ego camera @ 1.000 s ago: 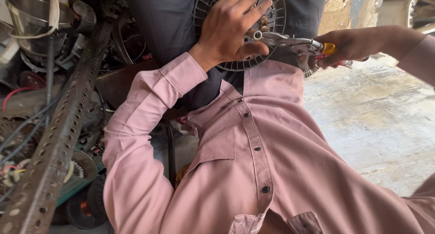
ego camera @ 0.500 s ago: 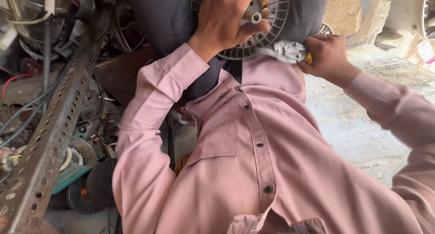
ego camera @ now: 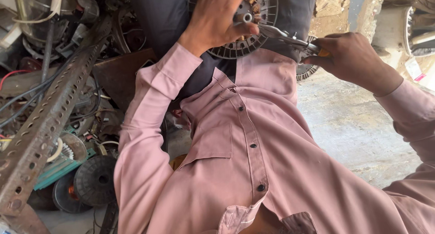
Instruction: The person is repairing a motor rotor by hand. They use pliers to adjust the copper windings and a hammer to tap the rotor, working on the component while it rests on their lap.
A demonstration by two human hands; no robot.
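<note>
— Shirt first, since it fills the near part of the view: pink, buttoned, both sleeves reaching up and away. What lies past it?

— Left hand, wrapped over the hub of a round motor part, a ribbed disc with copper windings showing near its middle. Fingers curl around the short metal shaft; the disc rests on the dark trousers on the lap.

— And the other hand?

— Right hand is closed tight round the orange-handled grip of the pliers. Their nose reaches in to the hub, just beside the shaft. Whether the tip is biting on a wire or a clip, I cannot tell; it is too small and partly hidden by the thumb.

— So how far along would you judge it?

— Mid-way at best. The disc looks whole, windings in place, nothing pulled free lying beside it. The tool is at the hub, so the prying or gripping seems under way, not finished.

— Further out?

— Slotted steel angle bar running down the left over a heap of scrap parts and wires, and bare concrete floor to the right.
</note>
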